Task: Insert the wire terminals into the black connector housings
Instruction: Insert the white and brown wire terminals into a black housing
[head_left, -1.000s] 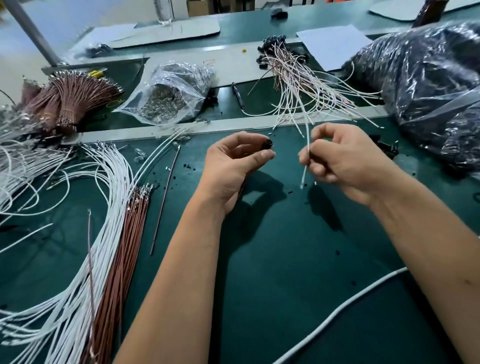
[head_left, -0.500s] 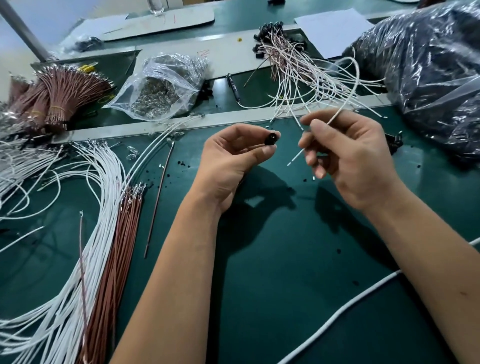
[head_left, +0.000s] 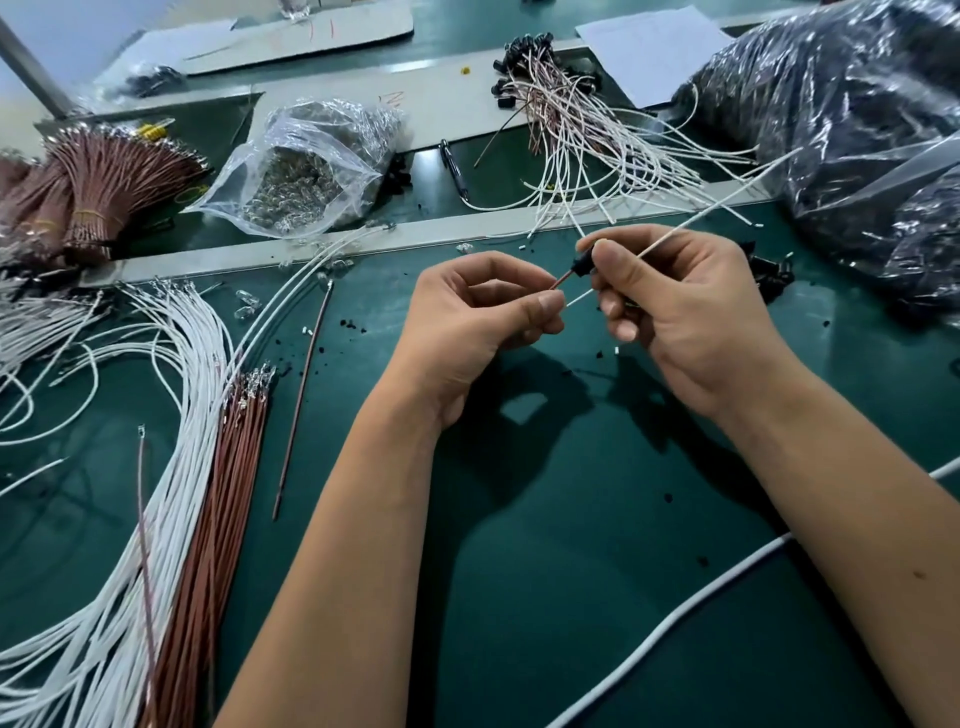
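Over the green mat (head_left: 545, 519), my right hand (head_left: 685, 312) pinches a small black connector housing (head_left: 583, 264) between thumb and forefinger. It also holds a white wire (head_left: 717, 208) that runs up and to the right; a short white end (head_left: 579, 299) pokes out below the housing. A brown wire (head_left: 558, 281) leaves the housing's lower left end, and my left hand (head_left: 483, 317) pinches it between thumb and forefinger. The two hands are a finger's width apart. Whether the white wire's terminal sits inside the housing is hidden by my fingers.
Loose white wires (head_left: 156, 415) and brown wires (head_left: 218, 493) fan across the left of the mat, a single brown wire (head_left: 304, 395) beside them. Behind lie a clear bag of terminals (head_left: 306, 171), finished assemblies (head_left: 571, 119), a black plastic bag (head_left: 857, 130) and spare housings (head_left: 769, 270).
The hands have come together. The black housing, held before by my left hand alone, is now gripped by my right hand's fingertips; my left hand has slid back onto the brown wire.
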